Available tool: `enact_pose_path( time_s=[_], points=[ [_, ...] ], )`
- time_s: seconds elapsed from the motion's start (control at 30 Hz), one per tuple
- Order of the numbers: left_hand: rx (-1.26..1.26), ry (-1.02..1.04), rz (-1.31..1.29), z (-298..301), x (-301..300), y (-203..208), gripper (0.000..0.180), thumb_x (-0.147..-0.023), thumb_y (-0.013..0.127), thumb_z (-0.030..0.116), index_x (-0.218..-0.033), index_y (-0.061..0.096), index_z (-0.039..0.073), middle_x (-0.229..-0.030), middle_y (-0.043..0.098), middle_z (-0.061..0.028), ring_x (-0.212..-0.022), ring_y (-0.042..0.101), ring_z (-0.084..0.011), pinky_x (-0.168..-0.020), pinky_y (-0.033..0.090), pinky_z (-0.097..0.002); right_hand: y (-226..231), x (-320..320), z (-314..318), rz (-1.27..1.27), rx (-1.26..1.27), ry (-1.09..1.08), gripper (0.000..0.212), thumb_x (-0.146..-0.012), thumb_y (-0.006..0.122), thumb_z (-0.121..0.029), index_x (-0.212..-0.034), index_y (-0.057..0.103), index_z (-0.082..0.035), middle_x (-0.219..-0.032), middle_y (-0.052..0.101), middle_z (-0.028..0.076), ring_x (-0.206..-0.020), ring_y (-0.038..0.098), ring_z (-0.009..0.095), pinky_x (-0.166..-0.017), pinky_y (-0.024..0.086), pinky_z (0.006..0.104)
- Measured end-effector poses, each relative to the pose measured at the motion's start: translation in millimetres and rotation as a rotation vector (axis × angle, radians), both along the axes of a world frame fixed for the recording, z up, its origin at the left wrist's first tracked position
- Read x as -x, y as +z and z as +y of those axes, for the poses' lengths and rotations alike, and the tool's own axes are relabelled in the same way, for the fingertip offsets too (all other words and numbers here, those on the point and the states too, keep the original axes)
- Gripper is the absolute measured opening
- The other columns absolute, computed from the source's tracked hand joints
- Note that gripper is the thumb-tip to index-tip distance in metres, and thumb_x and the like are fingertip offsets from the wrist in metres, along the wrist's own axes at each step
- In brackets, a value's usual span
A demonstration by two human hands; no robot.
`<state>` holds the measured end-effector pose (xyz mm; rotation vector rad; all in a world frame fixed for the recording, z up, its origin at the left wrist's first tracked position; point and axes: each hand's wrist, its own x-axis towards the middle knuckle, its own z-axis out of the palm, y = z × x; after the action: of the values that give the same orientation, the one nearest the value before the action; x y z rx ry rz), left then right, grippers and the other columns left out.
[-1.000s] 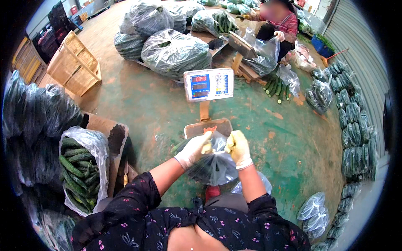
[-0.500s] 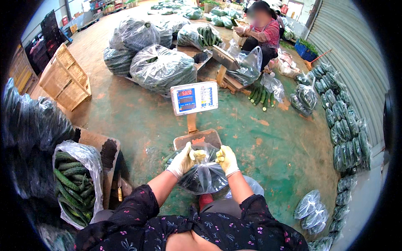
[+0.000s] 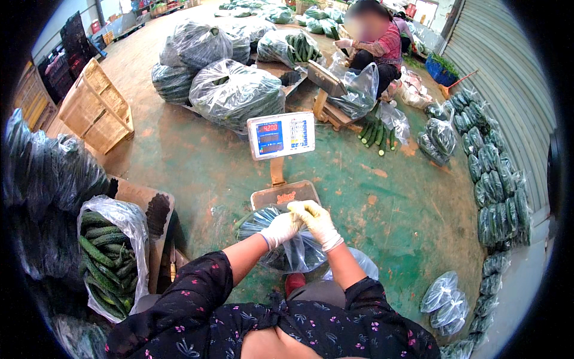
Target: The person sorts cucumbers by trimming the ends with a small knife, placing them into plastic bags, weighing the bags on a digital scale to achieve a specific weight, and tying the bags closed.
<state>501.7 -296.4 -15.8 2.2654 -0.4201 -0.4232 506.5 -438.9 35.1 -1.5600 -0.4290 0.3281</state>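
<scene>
A clear plastic bag [image 3: 302, 254] with dark green cucumbers in it rests on the near part of the platform scale [image 3: 284, 194]. My left hand [image 3: 281, 230], in a pale glove, is closed on the gathered top of this bag. Touching it from the right, my gloved right hand [image 3: 317, 224] pinches the bag's top as well; the fingertips overlap, so the plastic between them is mostly hidden. Beyond the platform, the scale's lit display [image 3: 281, 136] stands on a short post.
An open bag of cucumbers [image 3: 107, 263] stands at my left beside a knife [image 3: 173, 266]. Large filled bags [image 3: 236, 96] lie ahead. A co-worker [image 3: 379, 48] sits by another scale, near loose cucumbers [image 3: 376, 133]. Packed bags [image 3: 499, 185] line the shutter at right.
My hands have come together over the bag's top; before, they were apart with plastic between them. The digits on the scale's display have changed. The co-worker leans further left.
</scene>
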Motion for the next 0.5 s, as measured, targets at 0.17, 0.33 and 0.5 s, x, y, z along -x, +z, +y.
enact_pose_path(
  time_s=[0.17,0.33,0.5],
  points=[
    [0.431,0.231,0.093,5,9,-22,0.029,-0.097,0.044,0.014,-0.121,0.051,0.000,-0.110,0.058,-0.0088,-0.099,0.055,-0.0165,-0.083,0.045,-0.0254,-40,-13,-18,0.312,-0.004,0.045,0.050,-0.085,0.064,-0.015,-0.130,0.045,-0.005,-0.115,0.058,0.003,-0.105,0.054,0.014,-0.091,0.043,0.0270],
    [0.627,0.374,-0.075,2,15,-34,0.030,-0.096,0.048,0.019,-0.119,0.054,0.002,-0.103,0.057,-0.0111,-0.099,0.053,-0.0197,-0.087,0.043,-0.0282,-87,-13,-16,0.416,-0.191,0.198,0.050,-0.086,0.063,-0.014,-0.131,0.044,-0.005,-0.118,0.054,0.001,-0.102,0.051,0.009,-0.089,0.041,0.0234],
    [0.721,0.397,0.069,7,17,-23,0.030,-0.095,0.049,0.022,-0.117,0.057,0.004,-0.107,0.059,-0.0122,-0.101,0.053,-0.0195,-0.088,0.041,-0.0274,-79,-14,-19,0.462,-0.022,0.146,0.031,-0.084,0.064,-0.012,-0.114,0.058,-0.005,-0.101,0.058,-0.003,-0.091,0.053,0.009,-0.081,0.044,0.0234]
  ],
)
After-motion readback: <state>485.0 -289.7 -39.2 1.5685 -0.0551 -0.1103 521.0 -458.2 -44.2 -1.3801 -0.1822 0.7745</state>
